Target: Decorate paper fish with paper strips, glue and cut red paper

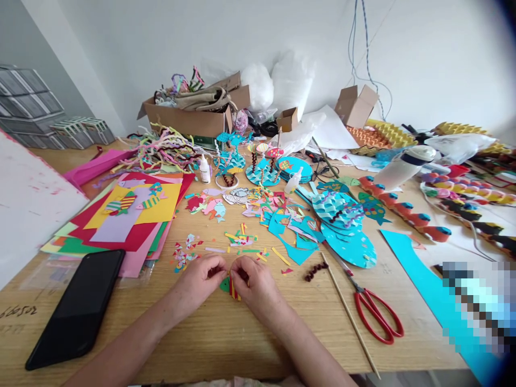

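Close together at the front middle of the table, both my hands have their fingers pinched. Between and below the fingertips is a small paper fish (225, 285) with a green head and red and yellow stripes. The thumb and fingers of my right hand (258, 282) close over its striped part. My left hand (205, 277) pinches at the fish's upper edge; what lies between those fingertips is too small to make out. Just beyond are cut paper strips (244, 236) in yellow, green and lilac. Tiny paper triangles (187, 250) lie in a heap beyond my left hand.
On the right lie red-handled scissors (379, 314), a thin wooden stick (350, 317) and a curled brown pipe cleaner (316, 272). A black phone (76, 309) and stacked coloured paper (133, 236) are on the left. Glue bottles (205, 170), blue paper ovals (350, 244) and a cardboard box (189, 118) stand farther back.
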`<state>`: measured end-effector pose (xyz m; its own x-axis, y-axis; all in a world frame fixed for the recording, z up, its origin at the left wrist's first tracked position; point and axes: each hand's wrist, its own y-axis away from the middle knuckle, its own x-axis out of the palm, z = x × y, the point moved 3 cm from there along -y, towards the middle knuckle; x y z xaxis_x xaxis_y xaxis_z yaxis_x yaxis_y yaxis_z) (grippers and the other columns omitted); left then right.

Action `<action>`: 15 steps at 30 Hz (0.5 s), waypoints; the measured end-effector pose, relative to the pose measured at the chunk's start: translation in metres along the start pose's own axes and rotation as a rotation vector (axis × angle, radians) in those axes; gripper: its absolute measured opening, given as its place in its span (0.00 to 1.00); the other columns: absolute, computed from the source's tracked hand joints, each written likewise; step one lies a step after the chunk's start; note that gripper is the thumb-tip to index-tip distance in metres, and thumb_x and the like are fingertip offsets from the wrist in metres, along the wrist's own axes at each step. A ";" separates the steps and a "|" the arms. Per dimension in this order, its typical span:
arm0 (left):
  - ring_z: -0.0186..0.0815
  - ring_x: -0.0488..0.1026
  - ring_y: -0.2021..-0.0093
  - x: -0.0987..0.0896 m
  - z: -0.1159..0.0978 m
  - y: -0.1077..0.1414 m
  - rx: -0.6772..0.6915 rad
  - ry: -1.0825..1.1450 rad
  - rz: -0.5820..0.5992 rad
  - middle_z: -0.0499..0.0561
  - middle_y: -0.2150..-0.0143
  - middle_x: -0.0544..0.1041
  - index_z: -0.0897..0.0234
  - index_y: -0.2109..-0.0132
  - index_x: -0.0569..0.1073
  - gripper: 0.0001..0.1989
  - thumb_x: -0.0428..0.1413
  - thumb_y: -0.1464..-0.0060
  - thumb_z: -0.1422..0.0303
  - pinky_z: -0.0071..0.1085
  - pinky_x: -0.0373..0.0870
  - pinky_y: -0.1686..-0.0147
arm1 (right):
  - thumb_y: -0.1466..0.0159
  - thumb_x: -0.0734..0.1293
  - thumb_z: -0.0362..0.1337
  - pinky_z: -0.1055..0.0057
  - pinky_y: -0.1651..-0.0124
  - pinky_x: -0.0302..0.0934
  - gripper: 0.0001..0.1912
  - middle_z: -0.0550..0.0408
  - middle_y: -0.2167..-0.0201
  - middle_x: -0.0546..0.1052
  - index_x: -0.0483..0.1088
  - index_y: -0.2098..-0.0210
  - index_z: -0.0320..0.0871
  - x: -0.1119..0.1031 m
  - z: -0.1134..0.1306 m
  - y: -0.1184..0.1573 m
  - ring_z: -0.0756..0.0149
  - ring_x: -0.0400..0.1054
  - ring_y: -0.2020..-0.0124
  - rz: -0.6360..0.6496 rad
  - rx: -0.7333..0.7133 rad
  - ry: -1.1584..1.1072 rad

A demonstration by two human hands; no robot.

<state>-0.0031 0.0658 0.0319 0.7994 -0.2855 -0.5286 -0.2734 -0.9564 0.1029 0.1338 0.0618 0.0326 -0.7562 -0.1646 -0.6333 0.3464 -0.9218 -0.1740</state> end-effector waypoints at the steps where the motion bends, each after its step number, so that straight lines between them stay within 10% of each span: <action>1: 0.36 0.67 0.70 0.000 0.001 -0.001 -0.005 -0.001 0.012 0.47 0.73 0.71 0.62 0.74 0.68 0.06 0.49 0.54 0.68 0.29 0.63 0.68 | 0.45 0.61 0.25 0.76 0.73 0.53 0.08 0.59 0.79 0.68 0.62 0.77 0.42 -0.001 0.000 0.000 0.70 0.61 0.76 0.002 0.001 -0.003; 15: 0.33 0.66 0.73 0.004 0.014 -0.008 -0.122 -0.218 0.189 0.44 0.77 0.70 0.63 0.76 0.68 0.06 0.49 0.55 0.72 0.26 0.57 0.73 | 0.39 0.57 0.29 0.75 0.71 0.54 0.09 0.56 0.76 0.71 0.64 0.74 0.42 -0.048 -0.040 0.030 0.68 0.64 0.73 -0.032 0.075 0.107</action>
<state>-0.0051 0.0734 0.0169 0.6033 -0.4517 -0.6573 -0.3300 -0.8917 0.3099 0.2031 0.0557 0.0280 -0.7015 -0.1001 -0.7056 0.2773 -0.9504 -0.1409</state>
